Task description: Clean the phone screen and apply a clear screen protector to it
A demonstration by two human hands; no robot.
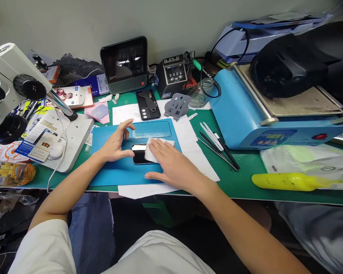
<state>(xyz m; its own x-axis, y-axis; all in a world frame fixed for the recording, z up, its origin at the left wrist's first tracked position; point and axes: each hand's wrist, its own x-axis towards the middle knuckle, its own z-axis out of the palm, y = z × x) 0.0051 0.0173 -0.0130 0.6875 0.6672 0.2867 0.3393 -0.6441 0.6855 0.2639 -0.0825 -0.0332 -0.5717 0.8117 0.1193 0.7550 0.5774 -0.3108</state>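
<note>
A phone [139, 155] lies screen up on a blue mat [111, 173], its dark glass catching a bright reflection. Over its right part a folded white wipe [150, 152] is pressed down by my right hand [168, 161], whose fingers lie along it with the thumb held out toward me. My left hand [117, 142] is at the phone's left end, fingers raised and parted from the thumb. The thumb tip is at the phone's edge; I cannot tell whether it touches. Just behind the phone, a clear phone-shaped sheet [151, 130] rests on the mat.
Behind the mat are a black phone case [148, 104], a grey stand [177, 105] and a glass jar [199, 95]. Tweezers and pen-like tools [218, 144] lie to the right, beside a blue machine [240, 114] and yellow bottle [282, 181]. A microscope [25, 76] stands left.
</note>
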